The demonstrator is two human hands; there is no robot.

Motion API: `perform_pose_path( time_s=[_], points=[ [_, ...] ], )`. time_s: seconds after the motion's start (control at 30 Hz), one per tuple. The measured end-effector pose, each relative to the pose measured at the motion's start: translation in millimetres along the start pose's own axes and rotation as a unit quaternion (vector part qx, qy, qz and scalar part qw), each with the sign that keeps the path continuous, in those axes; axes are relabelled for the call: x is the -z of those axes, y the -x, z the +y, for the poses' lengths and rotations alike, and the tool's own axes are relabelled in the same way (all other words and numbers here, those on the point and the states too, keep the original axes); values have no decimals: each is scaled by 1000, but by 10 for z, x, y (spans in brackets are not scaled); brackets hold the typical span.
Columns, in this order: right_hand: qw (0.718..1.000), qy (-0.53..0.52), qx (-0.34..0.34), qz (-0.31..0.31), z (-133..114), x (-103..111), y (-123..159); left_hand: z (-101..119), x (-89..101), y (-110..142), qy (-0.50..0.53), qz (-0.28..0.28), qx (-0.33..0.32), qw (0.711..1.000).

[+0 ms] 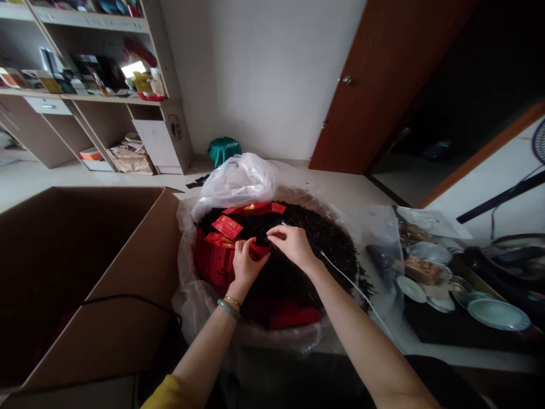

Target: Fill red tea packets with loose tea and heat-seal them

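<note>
Since the red packet (259, 249) seems light and flimsy, I grasp its edge with my left fingers (239, 249), my right fingers (277, 230) pinched, on what I cannot tell.

A plain, pale grey wall (264, 79) fills the upper middle, meeting a pale, smooth floor (293, 176). At upper left stands a light wooden shelving desk (157, 142) with a small white drawer (49, 105). At upper right, a reddish-brown wooden door (383, 74) with a round metal knob (347, 80) adjoins a dark opening. The light is dim.
</note>
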State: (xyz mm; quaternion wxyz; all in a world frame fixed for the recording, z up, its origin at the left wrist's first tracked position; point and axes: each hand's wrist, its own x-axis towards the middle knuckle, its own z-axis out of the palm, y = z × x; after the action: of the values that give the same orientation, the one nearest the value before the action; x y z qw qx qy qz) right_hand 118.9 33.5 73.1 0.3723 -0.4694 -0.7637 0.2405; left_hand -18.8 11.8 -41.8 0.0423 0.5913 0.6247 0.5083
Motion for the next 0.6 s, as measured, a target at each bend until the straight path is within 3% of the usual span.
perform_pose_path(
  time_s=[0.2,0.33,0.47,0.6],
  points=[
    [984,164,53,-53,-83,-124,61,-1,-4,-3,10,4,-11,1000],
    [968,229,94,-35,2,-133,130,-14,-18,-7,26,5,-13,1000],
    [961,253,106,-36,138,-146,135,-31,-29,-10,23,-4,-11,1000],
    [973,209,93,-25,227,-106,62,-29,-21,-13,38,-31,7,999]
  ],
)
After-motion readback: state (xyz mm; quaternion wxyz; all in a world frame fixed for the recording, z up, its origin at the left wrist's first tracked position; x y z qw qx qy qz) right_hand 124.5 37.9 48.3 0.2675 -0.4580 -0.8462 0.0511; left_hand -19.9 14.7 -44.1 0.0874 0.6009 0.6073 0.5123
